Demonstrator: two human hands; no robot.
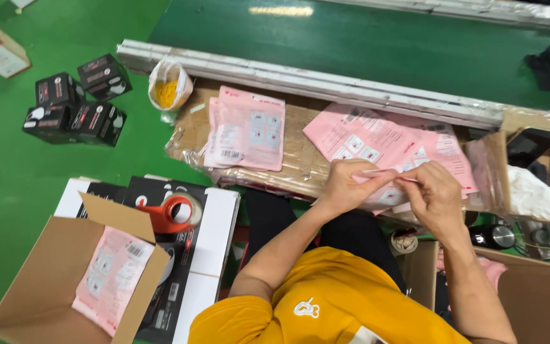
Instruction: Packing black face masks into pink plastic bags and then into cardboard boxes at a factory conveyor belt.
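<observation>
Both my hands hold one pink flat packet (386,173) edge-on above the cardboard-covered worktop (300,159). My left hand (348,185) pinches its left end and my right hand (434,194) pinches its right end. Under my hands lies a spread of pink packets (377,137). A neat stack of the same pink packets (246,130) sits further left on the worktop.
An open cardboard box (52,280) at lower left holds pink packets. An orange tape dispenser (173,213) rests on black-and-white cartons beside it. Several black boxes (74,105) lie on the green floor. A bag of yellow bits (168,86) stands at the worktop's corner. Another box (523,286) is at lower right.
</observation>
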